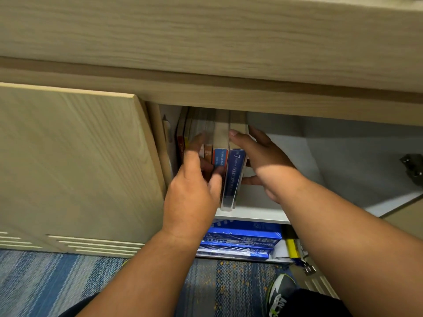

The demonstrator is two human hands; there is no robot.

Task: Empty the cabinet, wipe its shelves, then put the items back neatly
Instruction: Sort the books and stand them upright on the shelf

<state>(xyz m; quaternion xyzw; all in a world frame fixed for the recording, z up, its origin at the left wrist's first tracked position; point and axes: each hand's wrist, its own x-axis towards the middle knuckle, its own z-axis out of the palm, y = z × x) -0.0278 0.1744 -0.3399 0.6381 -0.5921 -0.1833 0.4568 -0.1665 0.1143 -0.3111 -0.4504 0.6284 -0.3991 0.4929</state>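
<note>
A row of several books (pixel 220 133) stands upright at the left end of the cabinet's white upper shelf (pixel 256 213). The rightmost is a dark blue book (pixel 233 177), with an orange and blue one (pixel 220 157) beside it. My left hand (pixel 192 193) presses on the spines at the left, fingers spread among them. My right hand (pixel 263 161) cups the right side of the dark blue book, its thumb on the top edge and fingers behind. The two hands hold the row between them.
The left cabinet door (pixel 75 165) is shut; the right one hangs open, its hinge (pixel 412 167) on the right wall. Blue reams of copy paper (pixel 240 241) lie on the lower shelf with a yellow item (pixel 291 248). A shoe (pixel 280 294) rests on blue carpet (pixel 57 282).
</note>
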